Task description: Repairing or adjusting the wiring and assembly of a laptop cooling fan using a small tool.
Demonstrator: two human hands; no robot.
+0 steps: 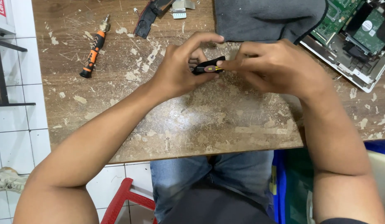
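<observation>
Both hands meet at upper centre of the frame over a small black part (209,67). The left hand (180,70) pinches its left end; the right hand (267,66) grips its right end. Its long axis runs left-right between them, equally near both. An orange-black screwdriver (94,47) lies upper left, well apart.

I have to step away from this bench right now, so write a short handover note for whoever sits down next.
Left hand and right hand pinch one small black part between fingertips, above the worn wooden table.
Orange-and-black screwdriver lies untouched at the far left.
Opened laptop chassis, boards exposed, sits at the far right, with a grey cloth beside it.
Done: chassis opened. Left: part not yet set down or fitted.
</observation>
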